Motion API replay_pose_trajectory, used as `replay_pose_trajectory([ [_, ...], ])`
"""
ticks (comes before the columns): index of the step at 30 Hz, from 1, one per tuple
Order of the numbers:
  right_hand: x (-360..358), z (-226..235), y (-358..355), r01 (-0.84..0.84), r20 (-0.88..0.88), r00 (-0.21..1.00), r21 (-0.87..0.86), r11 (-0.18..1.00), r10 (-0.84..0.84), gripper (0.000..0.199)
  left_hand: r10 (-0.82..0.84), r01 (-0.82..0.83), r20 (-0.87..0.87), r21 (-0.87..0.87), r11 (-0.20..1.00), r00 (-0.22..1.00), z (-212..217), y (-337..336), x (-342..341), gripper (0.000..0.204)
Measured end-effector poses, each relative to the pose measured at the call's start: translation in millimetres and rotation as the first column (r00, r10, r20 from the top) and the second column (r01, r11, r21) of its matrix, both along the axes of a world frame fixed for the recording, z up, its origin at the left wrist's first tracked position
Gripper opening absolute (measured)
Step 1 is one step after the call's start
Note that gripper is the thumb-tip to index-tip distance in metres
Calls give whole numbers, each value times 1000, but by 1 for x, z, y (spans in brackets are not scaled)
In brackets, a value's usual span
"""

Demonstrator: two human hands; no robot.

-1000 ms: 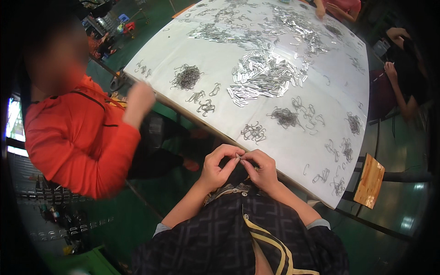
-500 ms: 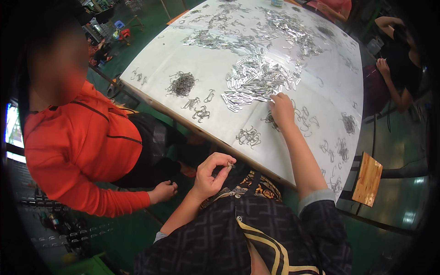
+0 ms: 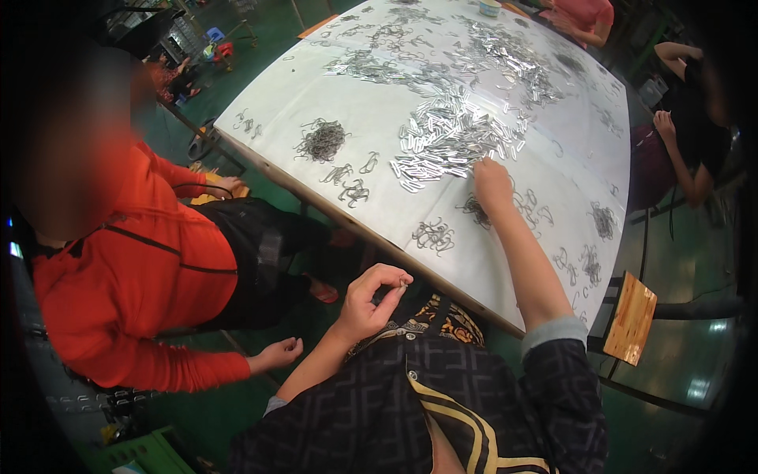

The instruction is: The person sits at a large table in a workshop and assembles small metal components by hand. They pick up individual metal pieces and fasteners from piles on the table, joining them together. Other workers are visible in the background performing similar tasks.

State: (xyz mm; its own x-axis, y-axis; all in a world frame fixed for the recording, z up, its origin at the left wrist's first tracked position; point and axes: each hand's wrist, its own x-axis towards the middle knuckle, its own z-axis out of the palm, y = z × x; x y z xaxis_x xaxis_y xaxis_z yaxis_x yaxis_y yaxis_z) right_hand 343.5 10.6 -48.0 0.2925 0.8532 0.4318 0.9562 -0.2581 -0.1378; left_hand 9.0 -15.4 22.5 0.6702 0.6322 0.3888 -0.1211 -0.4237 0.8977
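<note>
Right hand (image 3: 491,178) stretched far across white table (image 3: 553,197), fingertips pressed into shiny clip pile (image 3: 450,142). Left hand (image 3: 369,300) near, pinching small metal piece (image 3: 403,282) (barely visible), off the table's near edge.

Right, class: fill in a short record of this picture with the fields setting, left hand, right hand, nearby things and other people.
setting: large white table strewn with small metal clips
left hand: left hand raised near the lap, fingers pinched on a small piece too tiny to identify
right hand: right hand stretched out onto the table at the edge of the shiny clip pile
nearby things: darker clip bunches; wooden stool
other people: person in orange jacket on the left; others at the far side
</note>
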Motion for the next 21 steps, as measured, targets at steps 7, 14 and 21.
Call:
replay_pose_trajectory([
  [7,-104,74,-58,-106,-837,467,266,958,284,12,24,-25,-47,-18,1000,999,0,2,3,8],
  [14,-161,97,-96,-132,-845,383,349,928,372,6,50,-49,-29,33,998,998,5,2,12,12],
  [21,-167,92,-99,-203,-772,485,359,911,412,7,63,-59,-148,31,998,987,2,0,10,13],
])
